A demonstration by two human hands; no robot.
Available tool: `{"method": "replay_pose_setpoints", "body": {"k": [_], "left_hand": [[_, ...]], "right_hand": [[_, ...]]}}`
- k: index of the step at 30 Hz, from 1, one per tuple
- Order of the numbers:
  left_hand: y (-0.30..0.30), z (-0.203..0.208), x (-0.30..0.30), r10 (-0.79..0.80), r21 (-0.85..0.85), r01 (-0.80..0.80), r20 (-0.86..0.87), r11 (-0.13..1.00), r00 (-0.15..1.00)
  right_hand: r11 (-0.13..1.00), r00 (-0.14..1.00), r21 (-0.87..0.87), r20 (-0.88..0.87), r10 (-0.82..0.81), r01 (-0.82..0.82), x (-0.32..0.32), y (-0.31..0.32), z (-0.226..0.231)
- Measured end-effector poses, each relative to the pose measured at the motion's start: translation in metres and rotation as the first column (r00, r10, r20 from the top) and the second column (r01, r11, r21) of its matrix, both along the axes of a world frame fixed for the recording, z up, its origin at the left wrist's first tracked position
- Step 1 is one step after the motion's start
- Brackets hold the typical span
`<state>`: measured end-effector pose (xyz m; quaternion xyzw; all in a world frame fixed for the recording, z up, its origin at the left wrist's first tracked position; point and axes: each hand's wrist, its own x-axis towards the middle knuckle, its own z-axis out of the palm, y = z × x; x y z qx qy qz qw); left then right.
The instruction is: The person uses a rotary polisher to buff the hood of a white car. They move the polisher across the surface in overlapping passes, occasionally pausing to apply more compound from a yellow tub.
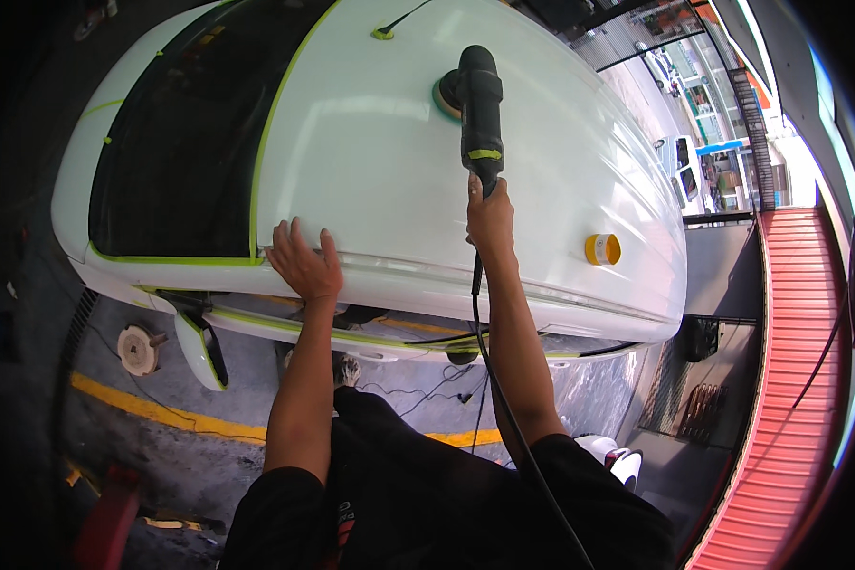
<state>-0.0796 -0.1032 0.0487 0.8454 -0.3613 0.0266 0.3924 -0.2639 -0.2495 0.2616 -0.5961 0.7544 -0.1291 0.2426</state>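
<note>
A white car roof (pixel 380 161) fills the upper middle of the view, with the dark windscreen (pixel 180 142) edged in green masking tape on its left. My right hand (pixel 489 217) grips the rear handle of a black polishing machine (pixel 478 100). Its green pad (pixel 444 97) lies on the roof, far out from me. A black cable (pixel 503 399) runs from the machine back along my right forearm. My left hand (pixel 304 264) rests flat, fingers spread, on the near roof edge close to the windscreen corner.
A yellow roll of tape (pixel 602 249) sits on the roof to the right. A side mirror (pixel 204 347) sticks out below the roof edge. On the floor lie a round pad (pixel 139 350), loose cables and a yellow line (pixel 161 410). A red ramp (pixel 793 380) runs along the right.
</note>
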Motion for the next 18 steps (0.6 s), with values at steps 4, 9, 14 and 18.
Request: {"method": "replay_pose_setpoints", "body": {"k": [4,9,14,18], "left_hand": [[0.001,0.0,-0.001,-0.004,-0.008,0.004,-0.002,1.0,1.0],[-0.001,0.0,0.001,-0.015,-0.013,0.015,0.02,1.0,1.0],[0.002,-0.002,0.002,-0.03,-0.03,0.031,0.024,0.999,0.999],[0.001,-0.003,0.002,-0.03,-0.025,0.031,0.023,0.999,0.999]], "right_hand": [[0.995,0.995,-0.018,-0.009,0.102,-0.102,0.026,0.008,-0.006],[0.964,0.963,-0.039,-0.067,0.26,-0.263,0.066,0.025,-0.008],[0.928,0.925,-0.001,-0.075,0.373,-0.374,0.09,0.051,-0.009],[0.891,0.886,0.037,-0.099,0.453,-0.452,0.086,0.075,-0.005]]}}
